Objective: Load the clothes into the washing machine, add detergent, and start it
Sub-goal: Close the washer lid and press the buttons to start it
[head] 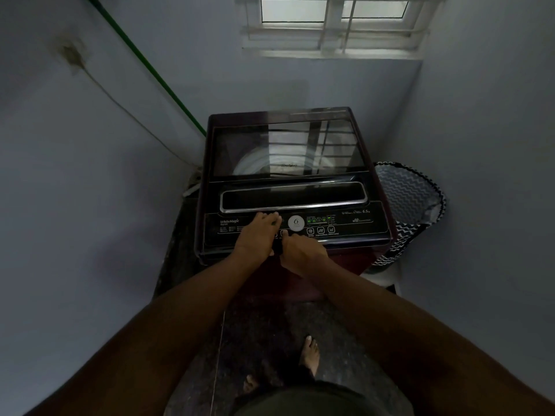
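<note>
— Both hands are laid on the washing machine's (292, 181) near control panel (339, 228), which runs left to right; lid shut.

— Left hand (257, 235) fingers spread flat; right hand (301, 255) forefinger presses a button, others curled.

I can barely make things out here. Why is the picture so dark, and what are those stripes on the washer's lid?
Head view: light comes only from the window, leaving the room dim; the glass lid mirrors the window bars as glare; the wide lens bends the walls; the panel print is too soft to read.
</note>
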Motion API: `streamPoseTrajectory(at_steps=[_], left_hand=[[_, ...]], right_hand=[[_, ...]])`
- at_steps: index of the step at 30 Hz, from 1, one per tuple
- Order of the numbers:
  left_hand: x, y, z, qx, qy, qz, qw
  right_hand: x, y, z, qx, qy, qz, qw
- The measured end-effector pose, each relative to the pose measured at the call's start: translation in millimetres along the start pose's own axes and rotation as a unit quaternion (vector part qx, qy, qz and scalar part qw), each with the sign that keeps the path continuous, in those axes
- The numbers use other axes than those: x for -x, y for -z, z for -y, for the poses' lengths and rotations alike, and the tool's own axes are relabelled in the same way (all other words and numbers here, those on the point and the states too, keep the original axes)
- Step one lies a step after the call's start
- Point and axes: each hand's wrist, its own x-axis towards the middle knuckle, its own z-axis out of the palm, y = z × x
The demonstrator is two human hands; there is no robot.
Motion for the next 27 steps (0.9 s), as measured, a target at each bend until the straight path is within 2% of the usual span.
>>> streamPoseTrajectory(at_steps=[5,9,12,18,21,27], left_hand=[[1,1,0,0.022,0.005,0.001,1.000],[1,0,0,0.016,0.001,0.001,1.000],[1,-2,1,0.009,-0.003,-0.004,1.000],[-1,1,2,0.006,-0.011,0.006,1.000],[-1,2,2,0.001,-0.012,0.011,1.000],[-1,3,1,0.009,-0.005,0.008,1.000]], right_hand=[[-8,16,4,-0.018,0.022,0.023,0.999],[-8,12,-1,-0.011,0.010,0.010,1.000],[-6,7,-4,0.009,0.008,-0.020,1.000],[-13,3,-14,0.027,0.021,-0.146,0.989],[-18,7,-17,0.048,0.037,-0.139,0.988],[-12,-3,-14,0.017,0.038,-0.094,0.995]])
